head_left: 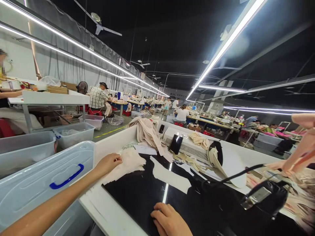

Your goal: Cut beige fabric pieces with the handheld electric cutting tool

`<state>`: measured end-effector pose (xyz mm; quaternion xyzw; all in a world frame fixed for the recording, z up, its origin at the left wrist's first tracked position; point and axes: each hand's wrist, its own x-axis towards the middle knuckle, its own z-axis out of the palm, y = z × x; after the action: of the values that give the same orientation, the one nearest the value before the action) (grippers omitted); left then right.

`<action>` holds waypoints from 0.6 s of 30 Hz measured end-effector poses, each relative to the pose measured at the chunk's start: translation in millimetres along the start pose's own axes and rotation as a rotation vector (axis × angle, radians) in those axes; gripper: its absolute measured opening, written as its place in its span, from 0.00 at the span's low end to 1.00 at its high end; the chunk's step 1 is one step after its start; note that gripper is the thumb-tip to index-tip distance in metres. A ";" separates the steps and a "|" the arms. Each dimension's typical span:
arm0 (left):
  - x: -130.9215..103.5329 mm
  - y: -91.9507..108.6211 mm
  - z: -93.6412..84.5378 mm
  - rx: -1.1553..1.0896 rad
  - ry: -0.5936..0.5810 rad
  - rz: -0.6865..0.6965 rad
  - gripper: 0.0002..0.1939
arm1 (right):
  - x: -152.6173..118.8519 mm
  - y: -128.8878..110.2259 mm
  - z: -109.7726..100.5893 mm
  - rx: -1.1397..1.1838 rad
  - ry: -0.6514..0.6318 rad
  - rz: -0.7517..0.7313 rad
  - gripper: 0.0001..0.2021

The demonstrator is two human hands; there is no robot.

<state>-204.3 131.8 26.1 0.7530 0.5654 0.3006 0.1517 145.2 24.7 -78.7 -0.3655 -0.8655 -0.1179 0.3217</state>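
My left hand (110, 164) is closed, its fingers bent over a stack of cream fabric pieces (131, 160) on the left side of the table. Its fingertips are curled under, so the pinch itself is partly hidden. Low in the picture, my right hand (171, 219) rests on a glossy black board (140, 200). The fingers of that hand are bent and close together, and what lies under them is hidden. A single curved cream fabric piece (171, 175) lies flat on the board, beyond my right hand.
A white slotted machine (187, 146) stands at the back, beside draped beige fabric (145, 131). At right are a black corded device (267, 195) and hanging pink fabric (300, 147). A lidded plastic bin (29, 183) adjoins the table's left. Other people sit at tables farther off.
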 end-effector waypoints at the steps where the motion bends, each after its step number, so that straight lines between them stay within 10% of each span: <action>1: 0.1 -0.7 -1.3 -0.005 -0.002 0.009 0.16 | -0.3 -1.1 -0.2 0.008 0.007 0.005 0.17; 18: 21.0 9.1 -20.6 -0.111 0.083 0.000 0.15 | 9.3 -3.2 -17.4 0.005 -0.054 -0.024 0.10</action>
<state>-206.5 146.5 53.1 0.7303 0.5535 0.3627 0.1696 146.2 20.0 -59.3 -0.3576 -0.8783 -0.1097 0.2977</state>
